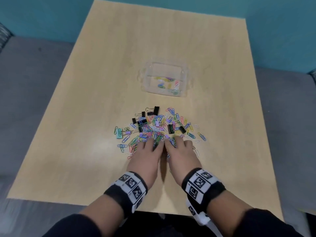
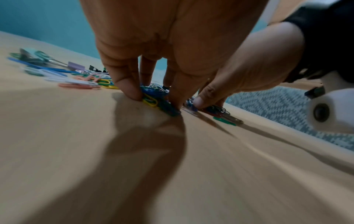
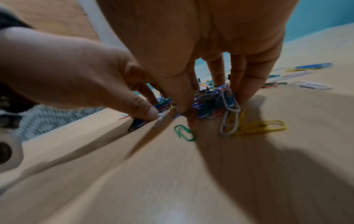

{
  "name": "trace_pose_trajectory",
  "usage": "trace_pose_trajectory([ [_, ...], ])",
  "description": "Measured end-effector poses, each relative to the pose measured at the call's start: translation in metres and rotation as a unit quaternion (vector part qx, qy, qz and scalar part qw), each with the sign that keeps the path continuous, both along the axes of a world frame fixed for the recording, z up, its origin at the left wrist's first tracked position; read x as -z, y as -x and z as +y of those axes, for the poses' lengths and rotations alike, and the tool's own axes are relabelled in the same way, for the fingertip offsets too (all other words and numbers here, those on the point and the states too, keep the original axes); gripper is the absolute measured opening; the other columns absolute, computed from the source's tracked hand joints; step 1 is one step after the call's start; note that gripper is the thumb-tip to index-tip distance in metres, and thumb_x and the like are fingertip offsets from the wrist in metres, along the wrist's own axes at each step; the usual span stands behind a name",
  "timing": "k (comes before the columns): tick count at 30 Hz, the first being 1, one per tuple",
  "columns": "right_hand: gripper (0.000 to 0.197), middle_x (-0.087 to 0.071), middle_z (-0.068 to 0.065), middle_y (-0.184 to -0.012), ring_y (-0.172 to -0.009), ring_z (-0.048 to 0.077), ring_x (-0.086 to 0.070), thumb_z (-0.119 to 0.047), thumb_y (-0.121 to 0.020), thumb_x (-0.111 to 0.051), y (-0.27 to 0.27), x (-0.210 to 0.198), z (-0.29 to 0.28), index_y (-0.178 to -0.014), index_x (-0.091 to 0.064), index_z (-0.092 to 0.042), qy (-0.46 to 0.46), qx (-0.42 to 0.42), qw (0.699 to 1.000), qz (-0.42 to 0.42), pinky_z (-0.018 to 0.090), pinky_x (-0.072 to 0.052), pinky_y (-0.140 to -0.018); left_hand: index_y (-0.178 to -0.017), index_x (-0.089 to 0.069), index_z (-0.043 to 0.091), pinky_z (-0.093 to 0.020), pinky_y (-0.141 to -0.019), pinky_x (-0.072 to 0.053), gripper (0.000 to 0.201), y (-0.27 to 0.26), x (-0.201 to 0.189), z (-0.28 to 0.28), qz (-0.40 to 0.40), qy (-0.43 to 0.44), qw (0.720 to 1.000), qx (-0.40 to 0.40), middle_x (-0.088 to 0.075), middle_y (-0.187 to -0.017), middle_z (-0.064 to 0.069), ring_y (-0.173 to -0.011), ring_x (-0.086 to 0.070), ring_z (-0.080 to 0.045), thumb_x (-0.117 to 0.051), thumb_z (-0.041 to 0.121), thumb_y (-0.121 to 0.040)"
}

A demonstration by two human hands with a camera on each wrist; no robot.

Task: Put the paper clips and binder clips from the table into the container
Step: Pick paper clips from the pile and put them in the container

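A heap of coloured paper clips [image 1: 154, 130] mixed with black binder clips [image 1: 156, 110] lies in the middle of the table. Beyond it stands a clear plastic container [image 1: 187, 82] with several clips inside. My left hand [image 1: 152, 144] and right hand [image 1: 177, 142] sit side by side at the heap's near edge, fingers curled down into the clips. In the left wrist view my left hand [image 2: 155, 100] pinches a bunch of clips between thumb and fingers. My right hand [image 3: 212, 103] likewise closes round a bunch of clips [image 3: 226, 97].
The wooden table [image 1: 102, 82] has bare surface to the left, right and near side of the heap. A mint binder clip [image 1: 119, 134] lies at the heap's left. A green clip [image 3: 184, 133] and yellow clips [image 3: 258, 127] lie loose by my right hand. Grey floor surrounds the table.
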State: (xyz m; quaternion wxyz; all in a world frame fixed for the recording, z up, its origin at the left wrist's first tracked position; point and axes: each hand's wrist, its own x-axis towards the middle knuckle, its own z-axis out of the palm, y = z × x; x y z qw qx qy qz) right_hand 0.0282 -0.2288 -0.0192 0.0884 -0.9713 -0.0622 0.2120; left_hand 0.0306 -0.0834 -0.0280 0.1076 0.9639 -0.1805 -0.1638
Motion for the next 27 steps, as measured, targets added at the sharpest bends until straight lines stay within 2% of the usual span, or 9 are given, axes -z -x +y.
trace_pose_trajectory([
  [4, 0.052, -0.045, 0.015, -0.121, -0.102, 0.035, -0.041, 0.0, -0.074, -0.049, -0.008, -0.008, 0.002, -0.125, -0.046, -0.011, -0.008, -0.031, 0.999, -0.01, 0.039, -0.039, -0.082, -0.13, -0.041, 0.023, -0.037, -0.084, -0.041, 0.06, -0.013, -0.001, -0.002, 0.015, 0.011, 1.0, -0.017, -0.04, -0.119, -0.007, -0.103, -0.036, -0.029, -0.052, 0.001, -0.076],
  [8, 0.044, -0.042, 0.01, -0.115, -0.1, 0.031, -0.04, 0.0, -0.072, -0.059, -0.009, -0.013, -0.004, -0.113, -0.047, -0.013, -0.006, -0.043, 0.999, 0.001, 0.034, -0.032, -0.069, -0.087, -0.052, 0.017, -0.034, -0.063, -0.032, 0.032, -0.021, 0.001, 0.006, 0.009, 0.029, 0.999, -0.009, -0.044, -0.098, -0.005, -0.08, -0.037, -0.023, -0.049, -0.007, -0.066],
  [11, 0.038, -0.044, 0.011, -0.111, -0.096, 0.03, -0.042, 0.0, -0.074, -0.059, -0.01, -0.017, -0.007, -0.108, -0.048, -0.012, -0.022, -0.048, 0.999, 0.003, 0.034, -0.029, -0.066, -0.072, -0.048, 0.015, -0.033, -0.055, -0.031, 0.028, -0.024, 0.004, 0.011, -0.01, 0.04, 0.999, -0.008, -0.044, -0.084, -0.004, -0.068, -0.03, -0.02, -0.053, -0.01, -0.058],
  [15, 0.033, -0.042, 0.01, -0.102, -0.086, 0.027, -0.04, 0.005, -0.074, -0.049, -0.013, -0.025, -0.01, -0.102, -0.047, -0.012, -0.044, -0.046, 0.998, 0.012, 0.036, -0.029, -0.065, -0.069, -0.049, 0.015, -0.031, -0.052, -0.028, 0.028, -0.026, 0.0, 0.014, -0.003, 0.052, 0.999, -0.006, -0.041, -0.077, -0.002, -0.063, -0.039, -0.023, -0.055, -0.01, -0.059],
  [18, 0.029, -0.034, 0.002, -0.087, -0.073, 0.025, -0.036, 0.008, -0.073, -0.046, -0.018, -0.023, -0.013, -0.088, -0.042, -0.016, -0.053, -0.028, 0.998, 0.02, 0.035, -0.03, -0.059, -0.068, -0.051, 0.015, -0.029, -0.049, -0.028, 0.025, -0.027, -0.005, 0.016, 0.006, 0.06, 0.998, -0.017, -0.037, -0.072, 0.003, -0.058, -0.04, -0.021, -0.06, -0.008, -0.061],
  [20, 0.022, -0.039, 0.001, -0.083, -0.069, 0.027, -0.044, 0.007, -0.076, -0.045, -0.023, -0.019, -0.017, -0.082, -0.042, -0.015, -0.078, 0.01, 0.996, 0.037, 0.036, -0.035, -0.055, -0.073, -0.058, 0.014, -0.032, -0.05, -0.039, 0.016, -0.03, -0.006, 0.018, 0.016, 0.081, 0.996, -0.041, -0.046, -0.075, 0.002, -0.063, -0.049, -0.023, -0.062, -0.001, -0.071],
  [22, 0.014, -0.05, 0.001, -0.083, -0.073, 0.026, -0.053, -0.002, -0.083, -0.049, -0.028, -0.018, -0.022, -0.081, -0.05, -0.016, -0.129, 0.066, 0.988, 0.055, 0.036, -0.044, -0.061, -0.082, -0.065, 0.015, -0.037, -0.062, -0.048, 0.01, -0.034, -0.01, 0.019, 0.045, 0.123, 0.988, -0.077, -0.056, -0.083, -0.001, -0.075, -0.057, -0.025, -0.058, 0.008, -0.082],
  [25, 0.013, -0.057, -0.003, -0.068, -0.064, 0.022, -0.063, -0.006, -0.081, -0.056, -0.034, -0.021, -0.031, -0.075, -0.058, -0.017, -0.254, 0.213, 0.935, 0.124, 0.037, -0.053, -0.063, -0.084, -0.07, 0.021, -0.033, -0.07, -0.048, 0.014, -0.04, -0.016, 0.025, 0.099, 0.185, 0.966, -0.15, -0.064, -0.083, 0.003, -0.078, -0.059, -0.019, -0.058, 0.013, -0.085],
  [27, 0.015, -0.054, -0.003, -0.061, -0.053, 0.019, -0.06, -0.004, -0.081, -0.058, -0.037, -0.026, -0.036, -0.073, -0.058, -0.016, -0.313, 0.271, 0.897, 0.152, 0.033, -0.051, -0.056, -0.074, -0.069, 0.027, -0.03, -0.068, -0.051, 0.019, -0.046, -0.017, 0.03, 0.166, 0.253, 0.927, -0.221, -0.065, -0.07, 0.009, -0.069, -0.062, -0.018, -0.062, 0.011, -0.082],
])
